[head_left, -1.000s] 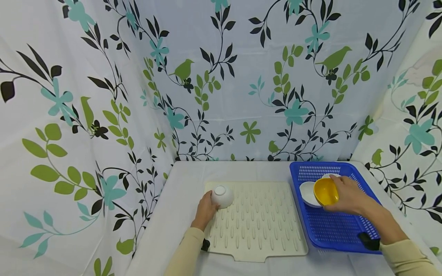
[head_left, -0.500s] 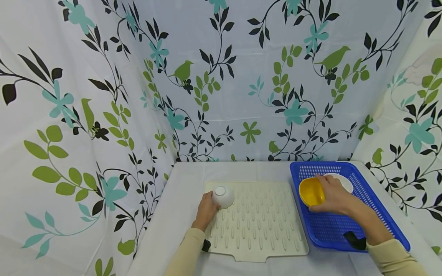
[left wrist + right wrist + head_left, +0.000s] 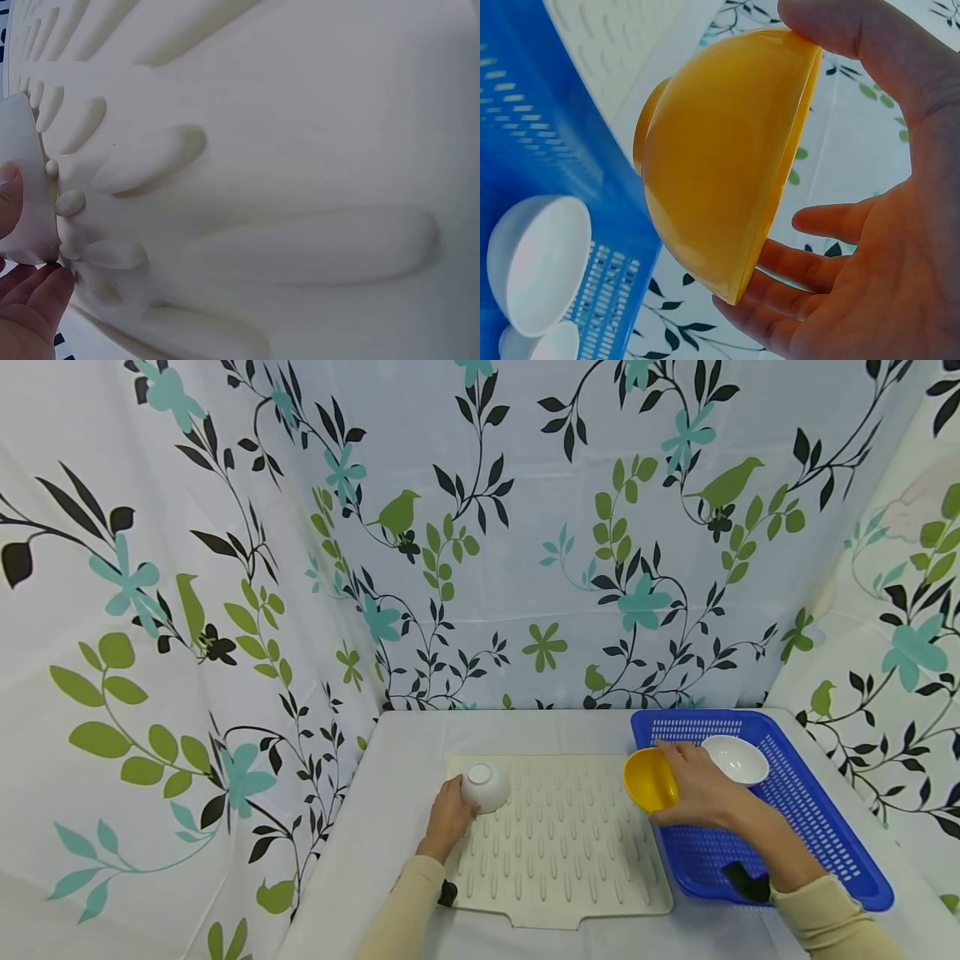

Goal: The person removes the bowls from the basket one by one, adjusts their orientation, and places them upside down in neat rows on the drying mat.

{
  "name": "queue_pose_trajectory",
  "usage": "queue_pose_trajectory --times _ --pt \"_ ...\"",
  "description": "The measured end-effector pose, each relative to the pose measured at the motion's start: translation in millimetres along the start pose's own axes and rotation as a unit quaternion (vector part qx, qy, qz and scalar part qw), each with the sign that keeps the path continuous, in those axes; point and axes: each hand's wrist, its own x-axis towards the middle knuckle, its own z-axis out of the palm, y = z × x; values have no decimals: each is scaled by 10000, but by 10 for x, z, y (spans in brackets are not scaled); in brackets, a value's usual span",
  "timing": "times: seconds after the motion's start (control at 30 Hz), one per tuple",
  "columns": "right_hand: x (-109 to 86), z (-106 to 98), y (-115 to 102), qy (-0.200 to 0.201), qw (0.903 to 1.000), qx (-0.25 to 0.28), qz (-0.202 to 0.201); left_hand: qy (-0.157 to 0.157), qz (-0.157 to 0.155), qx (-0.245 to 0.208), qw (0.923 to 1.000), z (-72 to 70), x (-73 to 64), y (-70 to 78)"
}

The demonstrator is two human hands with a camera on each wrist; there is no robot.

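In the head view my right hand [image 3: 701,789] holds a yellow bowl [image 3: 649,782] by its rim, tilted on its side. The bowl hangs above the edge between the blue basket and the cream ridged draining board [image 3: 558,860]. Thumb and fingertips pinch opposite sides of the rim in the right wrist view, with the yellow bowl's rounded outside [image 3: 712,157] facing the camera. At the board's back left corner, my left hand [image 3: 446,817] grips a white bowl [image 3: 486,787] standing upside down. The left wrist view has the thumb on its wall and fingers at its rim.
A blue slotted basket [image 3: 813,827] stands right of the board. Inside it sits a white bowl [image 3: 735,760]; the right wrist view adds a second white bowl [image 3: 544,343] beside it. A patterned curtain [image 3: 480,568] closes off the back and sides.
My right hand has carried the yellow bowl left, from over the basket to the board's right edge, uncovering a white bowl in the basket. The left hand and its bowl stay put.
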Motion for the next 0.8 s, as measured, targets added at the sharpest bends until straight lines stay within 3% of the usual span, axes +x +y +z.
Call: queue_pose_trajectory --times 0.37,0.67,0.8 --pt "44 93 -210 42 9998 19 -181 -18 131 57 9999 -15 -9 -23" --pt "94 189 -352 -60 9995 32 -294 -196 19 -185 9996 -42 -52 7" --pt "112 224 -417 -95 9994 13 -345 -34 -29 -338 9994 -37 -73 54"
